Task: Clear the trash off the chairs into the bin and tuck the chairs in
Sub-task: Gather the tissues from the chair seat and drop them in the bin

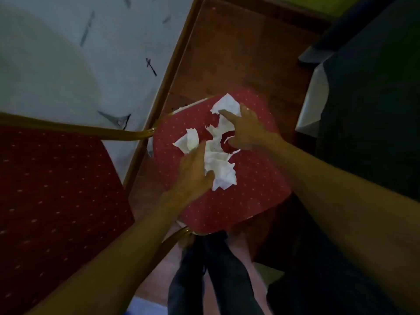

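A red dotted chair seat lies below me at the middle of the view, strewn with several crumpled white tissues. My left hand rests on the near tissues, fingers spread around a crumpled wad. My right hand reaches over the far tissues, fingers apart and touching the paper. Neither hand has closed around anything. No bin is in view.
A second red dotted chair with a gold frame stands at the left. A white tablecloth with dark marks covers the table at upper left, edged by wood trim. Dark furniture fills the right. My legs are below the seat.
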Demonstrator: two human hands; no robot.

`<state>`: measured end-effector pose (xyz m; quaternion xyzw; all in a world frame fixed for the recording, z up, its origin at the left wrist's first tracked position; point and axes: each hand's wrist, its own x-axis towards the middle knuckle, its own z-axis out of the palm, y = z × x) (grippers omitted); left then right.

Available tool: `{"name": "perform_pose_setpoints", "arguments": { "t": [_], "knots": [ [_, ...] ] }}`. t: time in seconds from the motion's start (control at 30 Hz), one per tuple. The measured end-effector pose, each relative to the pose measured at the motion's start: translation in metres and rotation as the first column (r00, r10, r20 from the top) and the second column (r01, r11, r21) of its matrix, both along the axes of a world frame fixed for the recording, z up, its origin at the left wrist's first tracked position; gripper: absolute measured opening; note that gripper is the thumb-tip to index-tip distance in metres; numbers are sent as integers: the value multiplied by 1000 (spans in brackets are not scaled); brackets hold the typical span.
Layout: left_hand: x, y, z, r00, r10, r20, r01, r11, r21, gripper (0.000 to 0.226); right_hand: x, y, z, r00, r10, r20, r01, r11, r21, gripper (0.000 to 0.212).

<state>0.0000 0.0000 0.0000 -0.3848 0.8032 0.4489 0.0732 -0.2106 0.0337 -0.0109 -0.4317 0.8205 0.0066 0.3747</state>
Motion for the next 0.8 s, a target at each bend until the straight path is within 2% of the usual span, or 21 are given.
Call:
{"name": "perform_pose_setpoints", "arguments": {
  "t": [0.1, 0.17, 0.23, 0.3, 0.4, 0.5, 0.57, 0.7, 0.8],
  "knots": [
    [-10, -1, -36, 983, -83, 167, 99, 991, -90, 103, 9, 8, -23, 1000, 25, -7, -25, 995, 96, 94],
    [-9, 5, -50, 960, -150, 235, 175, 980, -90, 108, 27, 28, -31, 997, 15, -69, -10, 998, 65, 92],
    [-2, 19, -58, 961, -184, 207, 218, 964, -153, 91, 45, 52, -32, 989, -68, -130, 59, 996, -66, 75],
    [4, 32, -57, 976, -86, 200, 125, 973, -193, 58, 63, 73, -30, 983, -165, -80, 152, 978, -141, 59],
    [12, 46, -51, 966, -11, 260, 16, 1000, -16, 39, 90, 104, -24, 961, -267, 67, 272, 960, -72, 51],
    [24, 53, -30, 969, 65, 240, -72, 997, 21, 33, 112, 129, -11, 905, -398, 150, 408, 912, -44, 52],
    [26, 54, -6, 972, 103, 212, -113, 993, 34, 37, 125, 140, 6, 855, -490, 171, 510, 855, -94, 50],
    [24, 52, 60, 987, 83, 137, -85, 996, 9, 38, 145, 150, 55, 758, -609, 233, 649, 737, -188, 36],
    [22, 55, 111, 997, 42, 64, -43, 999, 14, 35, 155, 150, 101, 720, -642, 264, 694, 665, -277, 26]
  ]
}}
